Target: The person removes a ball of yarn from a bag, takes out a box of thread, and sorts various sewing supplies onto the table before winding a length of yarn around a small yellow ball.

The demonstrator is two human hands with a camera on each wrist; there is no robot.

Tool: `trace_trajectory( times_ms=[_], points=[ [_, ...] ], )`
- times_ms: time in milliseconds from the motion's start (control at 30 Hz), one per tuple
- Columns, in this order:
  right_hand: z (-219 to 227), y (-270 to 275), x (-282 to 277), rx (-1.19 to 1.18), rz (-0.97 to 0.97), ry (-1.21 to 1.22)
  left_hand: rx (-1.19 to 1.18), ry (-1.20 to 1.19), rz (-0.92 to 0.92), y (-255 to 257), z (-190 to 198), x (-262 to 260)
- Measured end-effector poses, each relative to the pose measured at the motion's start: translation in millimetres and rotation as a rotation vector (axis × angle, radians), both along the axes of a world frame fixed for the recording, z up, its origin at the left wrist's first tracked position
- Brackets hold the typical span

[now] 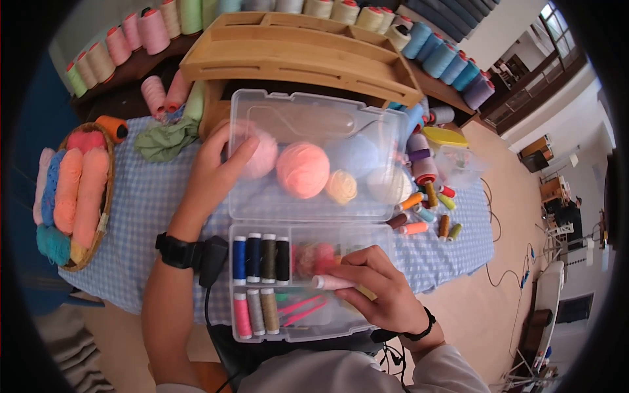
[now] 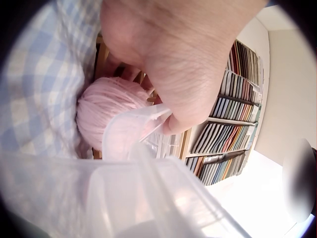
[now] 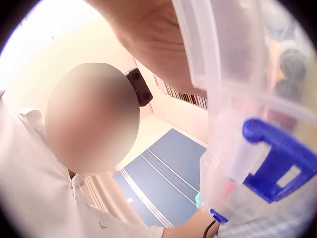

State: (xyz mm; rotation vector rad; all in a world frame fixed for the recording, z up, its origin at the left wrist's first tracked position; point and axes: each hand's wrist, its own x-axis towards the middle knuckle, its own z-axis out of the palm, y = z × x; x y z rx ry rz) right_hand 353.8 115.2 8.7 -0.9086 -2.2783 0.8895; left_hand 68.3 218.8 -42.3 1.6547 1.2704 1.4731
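Observation:
My left hand (image 1: 215,164) grips the left edge of the raised clear plastic lid (image 1: 288,118), its thumb on the near face. A pink yarn ball (image 2: 111,106) lies behind the lid, close to those fingers. Over the open sewing box (image 1: 295,331), my right hand (image 1: 386,298) pinches a pale pink thread spool (image 1: 333,283) between thumb and fingers. Dark blue, olive and black thread spools (image 1: 254,259) fill the box's upper left compartment; pink, grey and tan spools (image 1: 255,314) stand below them. Pink tweezers (image 1: 304,308) lie in the lower middle, and a blue latch (image 3: 280,163) shows in the right wrist view.
Peach, blue and cream yarn balls (image 1: 303,170) show through the lid. Several loose spools (image 1: 413,228) lie right of the box on the checked cloth (image 1: 144,262). A basket of yarn (image 1: 105,216) stands left, a green cloth (image 1: 164,141) nearby, a wooden rack (image 1: 295,56) behind.

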Motion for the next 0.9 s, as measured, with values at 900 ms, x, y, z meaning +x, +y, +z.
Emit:
trace_trajectory(
  times_ms=[900],
  points=[
    [-41.6,60.7,196.8,0.469,-1.060,-0.484,-0.086,-0.017,-0.009,-0.7,0.8,-2.3]
  ],
)
